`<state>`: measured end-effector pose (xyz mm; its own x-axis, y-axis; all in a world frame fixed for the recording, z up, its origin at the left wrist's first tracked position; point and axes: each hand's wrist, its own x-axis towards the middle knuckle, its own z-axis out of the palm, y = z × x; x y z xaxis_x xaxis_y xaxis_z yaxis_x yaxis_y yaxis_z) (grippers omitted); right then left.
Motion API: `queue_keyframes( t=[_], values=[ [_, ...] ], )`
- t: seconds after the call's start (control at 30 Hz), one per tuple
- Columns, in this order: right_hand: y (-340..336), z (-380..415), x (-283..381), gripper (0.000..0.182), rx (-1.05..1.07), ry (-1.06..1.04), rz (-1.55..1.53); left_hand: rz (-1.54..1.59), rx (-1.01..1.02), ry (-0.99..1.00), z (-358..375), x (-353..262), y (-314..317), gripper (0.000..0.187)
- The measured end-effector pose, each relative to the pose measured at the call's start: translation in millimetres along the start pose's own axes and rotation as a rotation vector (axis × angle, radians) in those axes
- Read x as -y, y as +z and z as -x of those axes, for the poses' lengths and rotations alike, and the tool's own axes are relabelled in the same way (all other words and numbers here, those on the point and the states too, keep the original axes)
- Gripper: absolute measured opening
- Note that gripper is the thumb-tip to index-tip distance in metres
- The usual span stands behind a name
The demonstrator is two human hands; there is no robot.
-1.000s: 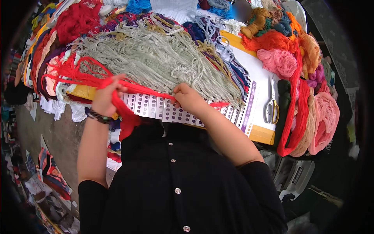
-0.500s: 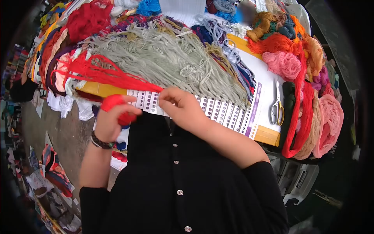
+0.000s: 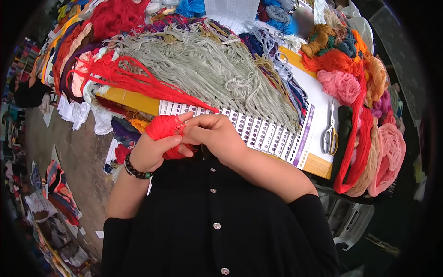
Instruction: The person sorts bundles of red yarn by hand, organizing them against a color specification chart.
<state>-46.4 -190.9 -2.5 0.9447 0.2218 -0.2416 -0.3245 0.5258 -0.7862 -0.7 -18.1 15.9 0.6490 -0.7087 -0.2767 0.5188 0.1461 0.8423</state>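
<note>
My left hand (image 3: pixel 148 154) grips a bundle of red thread (image 3: pixel 162 126), which passes around its fingers. Thumb and fingers of my right hand (image 3: pixel 220 139) pinch at the bundle's right edge, close to the left fingertips. Just behind the hands lies a row of white cards with punched holes (image 3: pixel 249 129). Long grey-green threads (image 3: pixel 198 69) fan out from these cards across the board. Loose red strands (image 3: pixel 134 76) run from the left side to the cards' edge behind my right hand.
Scissors (image 3: pixel 330 134) lie on white paper at the right. Skeins in red (image 3: pixel 344 177), pink (image 3: pixel 340 87) and orange (image 3: pixel 323 62) hang or lie along the right edge. A crimson yarn heap (image 3: pixel 117 18) sits back left. A printed sheet (image 3: pixel 230 11) stands at the back.
My right hand has left the cards and come to the red bundle. My left hand has moved right, bringing the bundle up to it. The view has shifted slightly.
</note>
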Motion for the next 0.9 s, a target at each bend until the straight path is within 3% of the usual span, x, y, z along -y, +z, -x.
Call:
queue_keyframes(
  t=[0.13, 0.2, 0.33, 0.4, 0.47, 0.5, 0.53, 0.57, 0.63, 0.73, 0.8, 0.9],
  values=[
    [1, 0, 2, 0.011, -0.056, -0.056, 0.063, -0.027, -0.008, 0.071, 2, 2, -5, 0.039],
    [3, 2, 6, 0.011, -0.026, -0.045, 0.040, -0.165, -0.158, 0.087, -1, 4, 2, 0.031],
    [-3, -1, 3, 0.010, 0.042, -0.011, -0.062, -0.116, -0.220, 0.131, -1, 11, 5, 0.026],
    [-6, -5, -1, 0.009, 0.012, -0.061, -0.101, -0.243, -0.338, 0.292, -2, 15, 2, 0.026],
    [-4, -9, 3, 0.012, -0.094, -0.122, -0.237, -0.274, -0.308, 0.401, -4, 9, 0, 0.029],
    [-10, -10, 7, 0.011, -0.059, -0.080, -0.350, -0.106, -0.265, 0.319, -1, 5, -1, 0.030],
    [-15, -10, 10, 0.010, -0.023, -0.036, -0.464, -0.128, -0.174, 0.296, 0, 0, -1, 0.031],
    [-18, -13, 5, 0.011, 0.020, -0.015, -0.425, -0.151, -0.084, 0.273, -1, -3, -2, 0.031],
    [-3, -7, 9, 0.011, -0.048, 0.017, -0.106, -0.147, -0.090, 0.246, -3, 1, 11, 0.035],
    [6, -8, 1, 0.011, -0.057, 0.017, -0.009, -0.299, -0.166, 0.328, -7, 9, 16, 0.041],
    [5, -9, -3, 0.013, -0.031, 0.006, 0.073, -0.273, -0.137, 0.191, -5, 9, 17, 0.044],
    [3, -9, -4, 0.013, -0.032, 0.029, 0.082, -0.286, -0.141, 0.213, -5, 12, 16, 0.044]
  ],
)
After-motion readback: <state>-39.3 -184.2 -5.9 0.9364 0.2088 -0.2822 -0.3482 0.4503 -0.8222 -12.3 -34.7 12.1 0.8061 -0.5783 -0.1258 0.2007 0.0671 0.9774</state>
